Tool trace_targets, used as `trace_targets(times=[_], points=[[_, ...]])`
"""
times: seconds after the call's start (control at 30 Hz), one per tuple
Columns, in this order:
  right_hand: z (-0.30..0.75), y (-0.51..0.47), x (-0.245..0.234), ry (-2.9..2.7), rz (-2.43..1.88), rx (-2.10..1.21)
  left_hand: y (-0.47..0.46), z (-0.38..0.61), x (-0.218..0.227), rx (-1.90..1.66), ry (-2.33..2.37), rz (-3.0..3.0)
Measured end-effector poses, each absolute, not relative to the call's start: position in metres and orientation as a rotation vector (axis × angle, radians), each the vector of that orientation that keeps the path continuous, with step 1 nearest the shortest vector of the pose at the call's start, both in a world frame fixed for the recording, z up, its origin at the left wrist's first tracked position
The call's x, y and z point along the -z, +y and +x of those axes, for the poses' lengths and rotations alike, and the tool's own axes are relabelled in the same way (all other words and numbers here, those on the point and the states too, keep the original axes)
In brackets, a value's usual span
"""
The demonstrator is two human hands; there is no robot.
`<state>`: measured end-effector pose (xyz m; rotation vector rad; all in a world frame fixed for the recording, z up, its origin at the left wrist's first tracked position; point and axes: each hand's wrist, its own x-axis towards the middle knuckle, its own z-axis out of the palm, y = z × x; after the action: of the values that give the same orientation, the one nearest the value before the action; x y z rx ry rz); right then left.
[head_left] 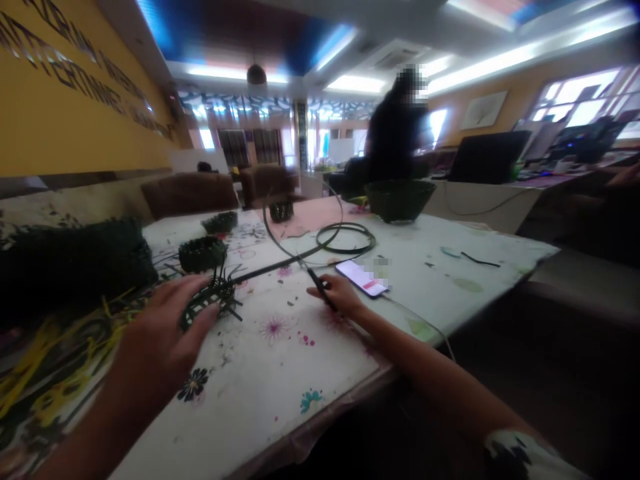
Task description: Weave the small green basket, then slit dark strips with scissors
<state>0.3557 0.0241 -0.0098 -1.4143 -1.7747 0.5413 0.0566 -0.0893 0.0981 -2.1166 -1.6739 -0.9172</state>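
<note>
Open-fingered, the left hand touches a light, springy, dark green woven strip base left of centre, best held at its weave; the right hand pinches slim black-handled scissors.

Gap between left hand and right hand, phone and dark coil beyond, probably obstructing

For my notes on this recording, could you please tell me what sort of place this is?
Probably a craft workshop in an office-like room: woven green baskets stand on a floral-covered table, and a computer monitor sits on a desk behind.
</note>
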Motion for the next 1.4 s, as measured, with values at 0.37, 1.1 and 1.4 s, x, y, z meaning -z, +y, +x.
trace_targets(times=[0.37, 1.1, 1.4], points=[[0.361, 0.022, 0.01, -1.747, -1.301, -0.717, 0.057, 0.153, -0.05, 0.569, -1.851, -2.301], [0.359, 0.018, 0.007, -1.54, -1.213, -1.106, 0.047, 0.164, -0.04, 0.599, -1.865, -2.333], [0.354, 0.013, 0.009, -1.466, -1.158, -1.142, 0.049, 0.162, -0.037, 0.68, -1.923, -2.361]])
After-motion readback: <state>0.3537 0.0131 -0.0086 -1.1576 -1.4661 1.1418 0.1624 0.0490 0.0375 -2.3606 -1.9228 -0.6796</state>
